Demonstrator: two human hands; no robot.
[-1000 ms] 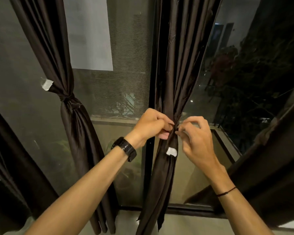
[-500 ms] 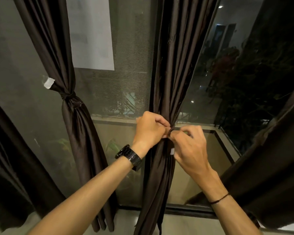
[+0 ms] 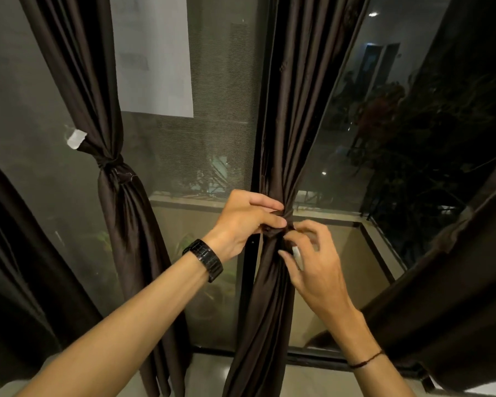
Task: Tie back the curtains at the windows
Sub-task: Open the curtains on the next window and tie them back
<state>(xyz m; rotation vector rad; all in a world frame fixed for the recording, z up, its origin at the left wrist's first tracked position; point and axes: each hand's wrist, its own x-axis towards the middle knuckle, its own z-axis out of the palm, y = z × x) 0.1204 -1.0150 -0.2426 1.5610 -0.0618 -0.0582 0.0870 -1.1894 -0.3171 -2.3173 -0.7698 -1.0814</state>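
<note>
A dark brown curtain (image 3: 304, 116) hangs in the middle of the window, gathered into a narrow waist at a tie band (image 3: 274, 232). My left hand (image 3: 242, 222), with a black watch on its wrist, pinches the band from the left. From the right, my right hand (image 3: 312, 262) reaches the same spot with its fingertips curled at the band; a white tag shows behind its fingers. A second dark curtain (image 3: 115, 179) at the left is bound at its waist by a tie, with a white tag beside it.
More dark curtain cloth hangs at the far left (image 3: 15, 267) and far right (image 3: 455, 253). The black window frame (image 3: 251, 262) runs down behind the middle curtain. A pale sill (image 3: 312, 379) lies below the glass.
Both hands have stayed at the middle curtain's waist. My right hand's fingers have spread and dropped slightly, and the white tag is mostly hidden behind them.
</note>
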